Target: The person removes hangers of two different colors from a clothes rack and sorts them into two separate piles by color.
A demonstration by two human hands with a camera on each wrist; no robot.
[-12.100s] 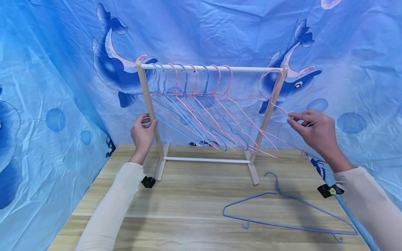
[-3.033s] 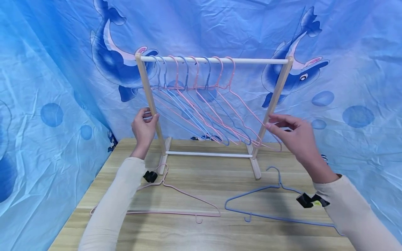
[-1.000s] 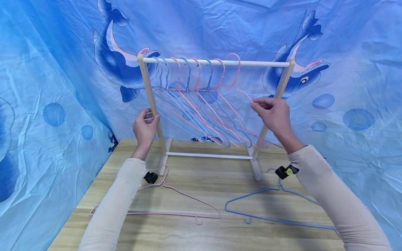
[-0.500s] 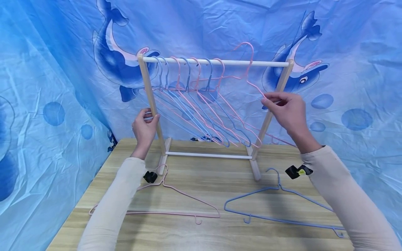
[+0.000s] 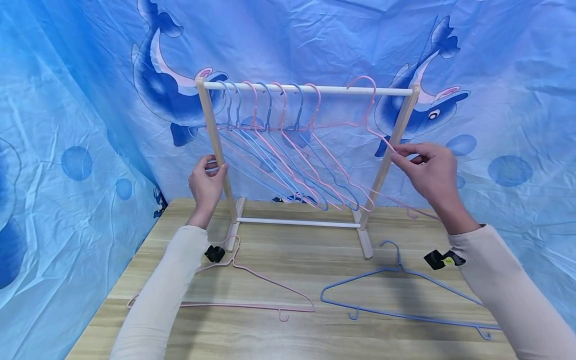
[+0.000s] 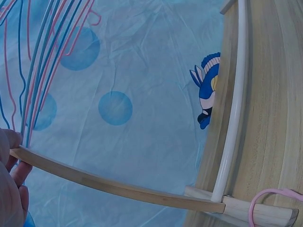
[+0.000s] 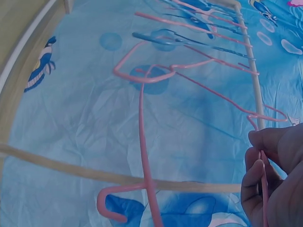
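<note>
My left hand [image 5: 207, 182] holds the left upright of a small wooden clothes rack [image 5: 306, 89], thumb in front and fingers behind. In my right hand [image 5: 427, 167] a pink clothes hanger [image 5: 370, 120] is pinched by its right shoulder, near the right upright. Its hook overlaps the white rail, with the tip right at the rail. In the right wrist view the held hanger's lower bar [image 7: 143, 137] reaches across below the rail. Further left, several pink and blue hangers [image 5: 270, 112] hang by their hooks, their lower parts overlapping.
On the wooden table [image 5: 270, 340] lie a pink hanger [image 5: 274, 285] at front left, partly behind my left sleeve, and a blue hanger [image 5: 360, 276] at front right. A blue dolphin-print cloth [image 5: 306, 40] hangs behind and beside the table.
One pink hanger went from the rail's right end to the table at left. My right hand then lifted another pink hanger off the rail, moved it right and lowered it. The left hand stayed.
</note>
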